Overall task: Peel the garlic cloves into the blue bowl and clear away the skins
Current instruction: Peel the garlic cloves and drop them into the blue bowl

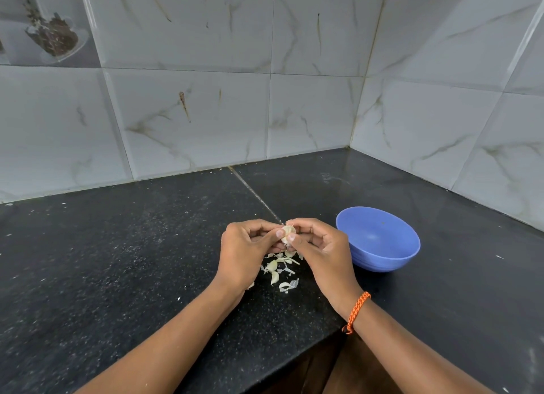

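Blue bowl [379, 240], speckled black counter [117, 261], grey-veined white tiles [309, 114] (seemingly marble-patterned), orange wristband [356, 312].

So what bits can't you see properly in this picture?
Head view only:
- Garlic clove: mostly covered by the left hand and right hand, so how far it is peeled is unclear.
- Pile on the counter: skins and whole cloves are too small to tell apart.
- Blue bowl: its near wall hides part of the bottom.
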The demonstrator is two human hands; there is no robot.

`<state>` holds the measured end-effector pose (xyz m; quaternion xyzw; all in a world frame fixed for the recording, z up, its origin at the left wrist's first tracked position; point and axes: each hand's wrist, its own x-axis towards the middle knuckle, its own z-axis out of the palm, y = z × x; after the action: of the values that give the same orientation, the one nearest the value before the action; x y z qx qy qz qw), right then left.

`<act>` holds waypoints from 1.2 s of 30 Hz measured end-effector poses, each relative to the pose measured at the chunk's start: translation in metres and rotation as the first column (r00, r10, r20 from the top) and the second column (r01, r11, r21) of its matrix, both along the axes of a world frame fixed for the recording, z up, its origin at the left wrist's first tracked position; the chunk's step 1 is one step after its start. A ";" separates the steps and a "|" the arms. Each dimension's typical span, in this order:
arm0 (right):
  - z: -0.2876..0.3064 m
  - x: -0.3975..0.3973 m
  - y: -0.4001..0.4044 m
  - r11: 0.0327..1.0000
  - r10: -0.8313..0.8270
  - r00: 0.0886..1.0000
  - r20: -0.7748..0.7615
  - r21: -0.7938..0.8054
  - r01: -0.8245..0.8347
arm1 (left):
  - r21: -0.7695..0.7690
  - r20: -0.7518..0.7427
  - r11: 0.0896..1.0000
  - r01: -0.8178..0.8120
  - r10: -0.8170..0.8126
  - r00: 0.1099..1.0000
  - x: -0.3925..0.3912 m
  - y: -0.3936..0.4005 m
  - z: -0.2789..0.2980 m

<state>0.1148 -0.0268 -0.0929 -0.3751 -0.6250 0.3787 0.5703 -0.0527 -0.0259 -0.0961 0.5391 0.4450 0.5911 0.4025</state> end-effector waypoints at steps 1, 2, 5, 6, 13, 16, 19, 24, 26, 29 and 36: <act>0.000 0.000 0.000 1.000 0.003 1.000 -0.003 -0.003 -0.003 | 0.001 -0.002 1.000 -0.004 0.004 1.000 0.000 0.000 0.000; 0.000 0.000 0.000 1.000 0.004 1.000 -0.004 -0.004 -0.004 | 0.000 0.000 1.000 -0.005 0.005 1.000 -0.001 -0.001 0.000; 0.000 0.000 0.000 1.000 0.007 1.000 -0.001 -0.003 -0.007 | -0.014 0.015 1.000 -0.011 0.011 1.000 -0.002 -0.003 -0.001; 0.000 0.000 0.000 1.000 0.010 1.000 -0.002 -0.005 -0.010 | -0.018 0.012 1.000 -0.017 0.017 1.000 -0.002 -0.002 -0.001; 0.001 -0.001 0.000 1.000 0.008 1.000 0.011 -0.012 -0.008 | 0.049 -0.219 0.992 -0.120 0.128 0.967 0.001 -0.001 -0.001; 0.000 -0.002 0.001 1.000 -0.010 0.999 0.043 0.006 0.010 | 0.067 -0.291 0.987 -0.149 0.162 0.943 0.001 0.000 -0.001; -0.001 -0.002 0.000 0.998 -0.056 0.997 0.058 0.038 0.054 | 0.086 -0.347 0.979 -0.184 0.202 0.916 0.002 0.001 -0.004; -0.002 -0.002 0.002 0.994 -0.108 0.993 0.053 0.037 0.106 | 0.112 -0.401 0.974 -0.198 0.227 0.888 -0.005 0.003 -0.002; -0.003 -0.002 0.002 0.995 -0.096 0.994 0.053 0.036 0.094 | 0.138 -0.429 0.972 -0.191 0.232 0.873 -0.007 0.001 -0.001; -0.003 -0.002 0.001 0.997 -0.072 0.996 0.055 0.027 0.070 | 0.160 -0.429 0.970 -0.182 0.235 0.872 -0.006 -0.001 0.000; -0.003 -0.002 0.000 0.994 -0.106 0.992 0.067 0.037 0.104 | 0.116 -0.377 0.986 -0.117 0.152 0.914 -0.004 -0.001 0.002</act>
<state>0.1127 -0.0264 -0.0954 -0.4105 -0.6301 0.3245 0.5737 -0.0563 -0.0272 -0.0939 0.6305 0.5238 0.5198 0.2406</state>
